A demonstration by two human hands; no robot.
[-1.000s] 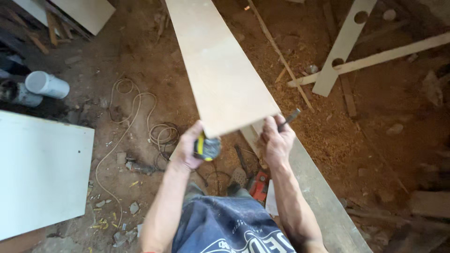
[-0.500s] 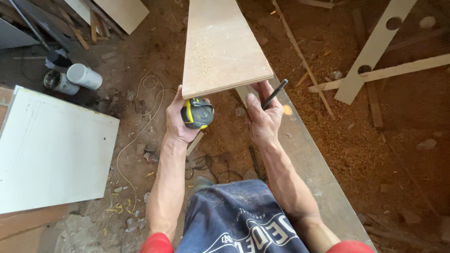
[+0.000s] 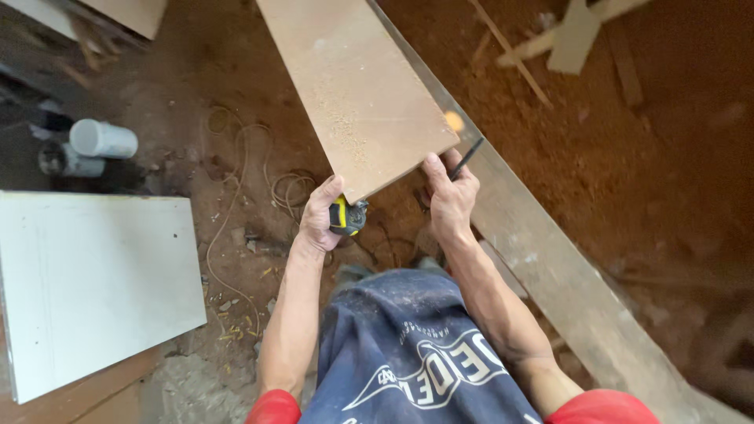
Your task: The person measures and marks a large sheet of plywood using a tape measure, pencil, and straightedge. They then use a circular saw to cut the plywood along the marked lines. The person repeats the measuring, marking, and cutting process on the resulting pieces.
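A long pale brown board [image 3: 357, 86] runs away from me, its near end at my hands. My left hand [image 3: 320, 213] grips a yellow and black tape measure [image 3: 346, 217] just under the board's near left corner. My right hand [image 3: 451, 198] holds the board's near right edge, with a dark pencil [image 3: 466, 158] sticking up between its fingers. The board rests over a grey plank [image 3: 550, 259] that slants down to the right.
A white panel [image 3: 86, 275] lies at the left. A grey pipe piece [image 3: 102, 139] and a coiled cord [image 3: 271, 184] lie on the sawdust-covered floor. Wooden strips [image 3: 565, 35] lie at the top right. My blue apron fills the bottom.
My view has swung, so the board now slants to the upper left. My left hand has dropped under the board's corner with the tape measure; my right hand stays at the edge.
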